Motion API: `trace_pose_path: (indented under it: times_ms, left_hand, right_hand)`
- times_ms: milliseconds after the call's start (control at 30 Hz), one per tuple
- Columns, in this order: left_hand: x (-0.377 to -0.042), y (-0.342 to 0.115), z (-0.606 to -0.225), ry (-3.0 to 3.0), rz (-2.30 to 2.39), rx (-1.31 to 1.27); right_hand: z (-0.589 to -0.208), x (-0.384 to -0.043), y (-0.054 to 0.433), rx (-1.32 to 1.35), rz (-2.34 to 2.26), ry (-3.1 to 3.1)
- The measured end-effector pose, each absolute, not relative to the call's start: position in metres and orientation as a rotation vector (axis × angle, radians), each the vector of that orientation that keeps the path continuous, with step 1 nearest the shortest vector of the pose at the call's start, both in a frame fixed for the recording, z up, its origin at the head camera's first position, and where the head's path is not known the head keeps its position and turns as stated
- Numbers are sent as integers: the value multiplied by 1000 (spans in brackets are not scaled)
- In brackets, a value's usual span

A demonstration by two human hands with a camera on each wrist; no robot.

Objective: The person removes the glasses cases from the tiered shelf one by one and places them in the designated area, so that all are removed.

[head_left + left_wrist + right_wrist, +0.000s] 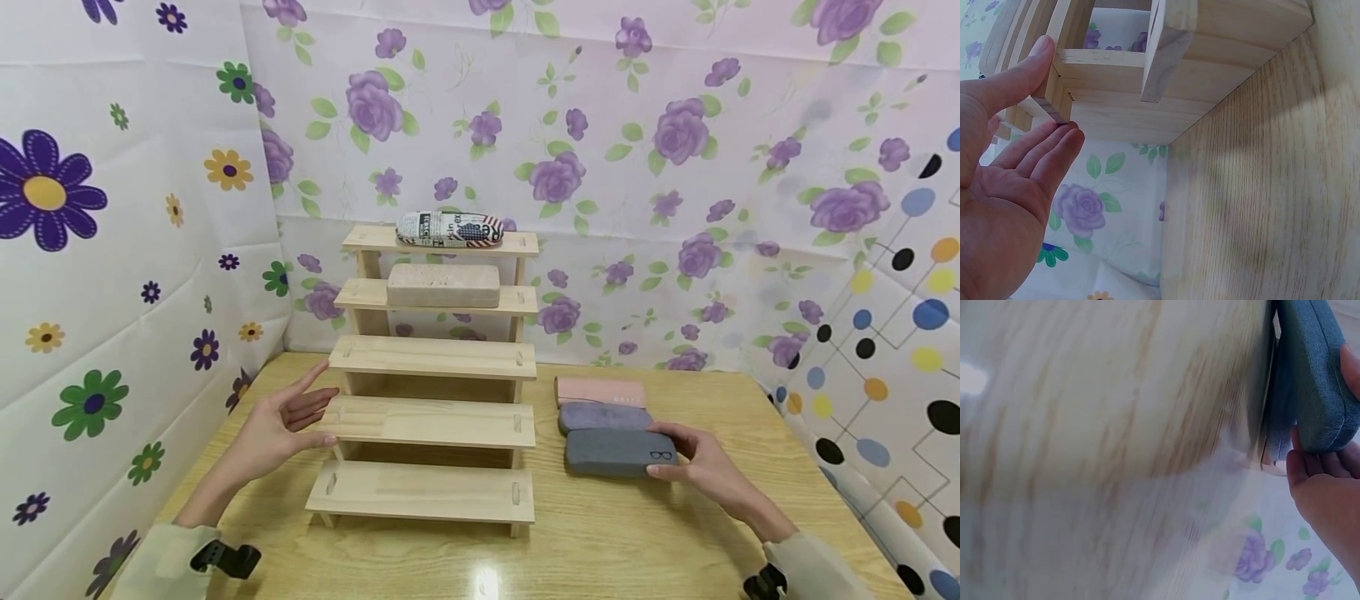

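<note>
A grey-blue glasses case [611, 453] with a small spectacles print is pinched at its right end by my right hand [701, 467]. The thumb lies on its near side and the fingers behind, as the case [1319, 381] shows in the right wrist view. Right behind it lie a purple-grey case [600, 417] and a pink case [600, 391]. My left hand [273, 425] is spread at the left end of a five-step wooden rack [427, 421]. In the left wrist view, its thumb and fingertips meet the end of a step [1054, 100].
On the rack's top step lies a newsprint-patterned case [450, 229], with a beige case [442, 285] one step below. The rack stands on a wooden table [600, 542]. Floral cloth [600, 167] hangs behind, and patterned cloths close both sides.
</note>
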State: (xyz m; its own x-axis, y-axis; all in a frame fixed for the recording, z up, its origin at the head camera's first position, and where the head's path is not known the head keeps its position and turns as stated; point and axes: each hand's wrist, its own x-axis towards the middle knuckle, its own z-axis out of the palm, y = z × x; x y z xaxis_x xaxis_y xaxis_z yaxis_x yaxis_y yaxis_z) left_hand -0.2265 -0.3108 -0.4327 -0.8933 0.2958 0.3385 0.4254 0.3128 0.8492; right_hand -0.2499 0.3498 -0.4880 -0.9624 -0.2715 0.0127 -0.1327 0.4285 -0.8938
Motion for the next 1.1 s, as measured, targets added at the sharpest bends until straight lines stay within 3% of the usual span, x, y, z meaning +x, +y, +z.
trace_pose_path:
  times_ms: [1100]
  left_hand:
    - [-227,-313,-434,-2438,-1655,-688]
  right_hand:
    - [-496,-257,350,-597,-1222,2876]
